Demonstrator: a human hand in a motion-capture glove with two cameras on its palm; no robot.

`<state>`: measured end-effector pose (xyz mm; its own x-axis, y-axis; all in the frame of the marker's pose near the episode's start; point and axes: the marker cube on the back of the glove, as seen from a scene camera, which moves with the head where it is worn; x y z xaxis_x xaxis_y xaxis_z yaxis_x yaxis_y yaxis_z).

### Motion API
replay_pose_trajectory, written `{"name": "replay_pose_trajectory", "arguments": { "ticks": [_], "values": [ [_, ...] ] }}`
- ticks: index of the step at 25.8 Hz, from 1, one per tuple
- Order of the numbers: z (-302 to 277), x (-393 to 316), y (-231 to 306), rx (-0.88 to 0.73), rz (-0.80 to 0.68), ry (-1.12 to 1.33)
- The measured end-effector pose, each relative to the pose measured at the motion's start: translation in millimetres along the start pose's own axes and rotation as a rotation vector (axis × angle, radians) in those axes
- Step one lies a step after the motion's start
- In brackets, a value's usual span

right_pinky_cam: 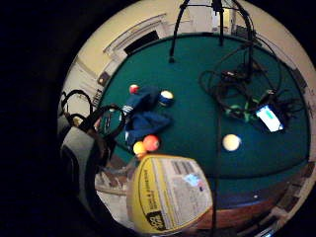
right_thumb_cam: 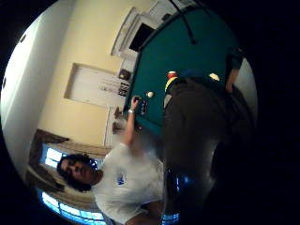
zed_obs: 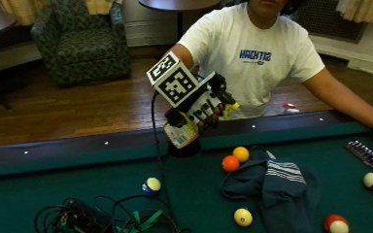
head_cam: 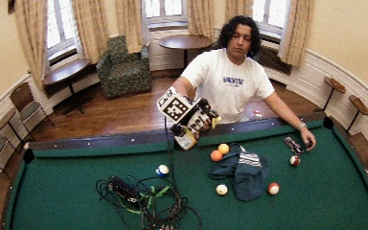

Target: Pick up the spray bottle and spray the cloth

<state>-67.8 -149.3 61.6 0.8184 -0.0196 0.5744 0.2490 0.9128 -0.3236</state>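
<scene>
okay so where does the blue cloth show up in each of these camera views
Little finger side palm view: cloth on the green felt, beside the orange ball.
Thumb side palm view: cannot make it out.
Outside view: cloth right of the orange ball.
Wide outside view: cloth mid-table.
Shared landmark: the orange ball.

Outside views across table [zed_obs: 57,170]; palm views overhead.

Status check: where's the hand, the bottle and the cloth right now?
Gloved right hand grips spray bottle, lifted above table edge. Cloth flat on felt, unsprayed. Orange ball and yellow ball beside cloth.

Billiard room: pool table [head_cam: 337,191], armchair [head_cam: 125,67], curtains [head_cam: 95,28]
</scene>
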Motion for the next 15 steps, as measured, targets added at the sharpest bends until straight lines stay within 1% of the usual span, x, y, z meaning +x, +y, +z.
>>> {"name": "replay_pose_trajectory", "arguments": {
  "ticks": [4, 7, 10, 15],
  "values": [
    [-10, -10, -14, -0.077, 0.015, 0.133],
    [-7, -18, -28, -0.163, 0.029, 0.222],
    [10, -23, -41, -0.284, 0.051, 0.318],
    [53, -27, -55, -0.471, 0.073, 0.483]
  ]
}}
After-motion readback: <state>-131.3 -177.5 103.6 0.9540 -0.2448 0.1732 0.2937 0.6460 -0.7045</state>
